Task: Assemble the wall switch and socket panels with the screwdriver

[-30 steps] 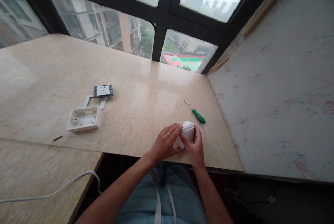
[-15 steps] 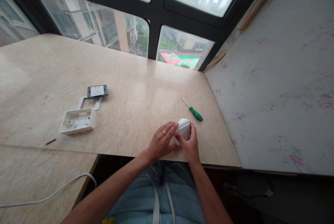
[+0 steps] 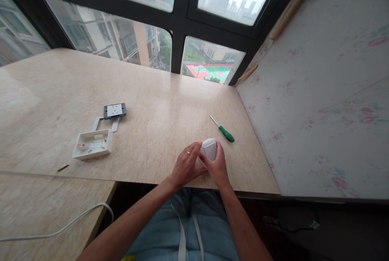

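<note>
Between both hands, just above the near edge of the stone sill, is a white wall switch [image 3: 210,150] with a flat square face. My left hand [image 3: 187,162], a ring on one finger, grips its left side. My right hand [image 3: 217,166] closes round its right side, with the thumb across the near part. The fingers hide its lower portion. Just beyond my right hand lies a screwdriver [image 3: 226,133] with a green handle, its metal shaft pointing away to the left.
At left on the sill [image 3: 152,119] lie an open white mounting box [image 3: 91,155], a white frame [image 3: 114,125] and a socket insert [image 3: 114,110]. A small dark strip [image 3: 63,168] is near the front edge. A white cable [image 3: 69,222] crosses the lower left. A papered wall [image 3: 319,111] rises at right.
The switch has been tipped in my hands, so its square face now shows more fully. My view has shifted slightly; the things on the sill stay where they were.
</note>
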`<state>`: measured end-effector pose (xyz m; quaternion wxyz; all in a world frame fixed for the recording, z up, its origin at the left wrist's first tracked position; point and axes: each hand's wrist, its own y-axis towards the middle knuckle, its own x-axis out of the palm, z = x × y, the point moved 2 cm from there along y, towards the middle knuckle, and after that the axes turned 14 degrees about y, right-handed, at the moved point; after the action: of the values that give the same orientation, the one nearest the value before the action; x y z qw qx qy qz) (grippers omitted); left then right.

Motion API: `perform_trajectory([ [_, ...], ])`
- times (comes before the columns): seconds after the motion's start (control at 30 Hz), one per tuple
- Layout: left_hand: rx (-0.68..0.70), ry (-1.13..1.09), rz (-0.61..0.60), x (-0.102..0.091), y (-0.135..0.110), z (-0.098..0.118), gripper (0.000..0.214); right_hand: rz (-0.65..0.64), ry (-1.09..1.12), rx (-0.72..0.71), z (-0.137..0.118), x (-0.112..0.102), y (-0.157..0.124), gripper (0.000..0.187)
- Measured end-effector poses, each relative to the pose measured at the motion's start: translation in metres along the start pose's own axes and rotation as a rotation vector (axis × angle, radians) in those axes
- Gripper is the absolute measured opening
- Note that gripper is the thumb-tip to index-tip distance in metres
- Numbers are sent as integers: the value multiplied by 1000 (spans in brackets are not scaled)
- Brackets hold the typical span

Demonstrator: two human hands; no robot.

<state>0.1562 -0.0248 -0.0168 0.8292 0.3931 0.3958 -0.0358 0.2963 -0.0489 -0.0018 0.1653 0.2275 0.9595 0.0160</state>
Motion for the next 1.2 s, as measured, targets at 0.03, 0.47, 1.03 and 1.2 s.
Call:
perform_trajectory([
  [0.03,-8,4,-4,0,0,0,88,-9,-2,8,-1,0,2,97],
  [0.47,-271,-383,-200,9,0,-14,93,-151,420,287,16,-28,17,92],
  [1.03,-511,-969,-219,7,2,-16,88,-305,907,494,-11,-51,-3,50],
  [1.2,-678,-1169,-253,13,2,2,95,-211,902,472,2,-61,-7,50],
])
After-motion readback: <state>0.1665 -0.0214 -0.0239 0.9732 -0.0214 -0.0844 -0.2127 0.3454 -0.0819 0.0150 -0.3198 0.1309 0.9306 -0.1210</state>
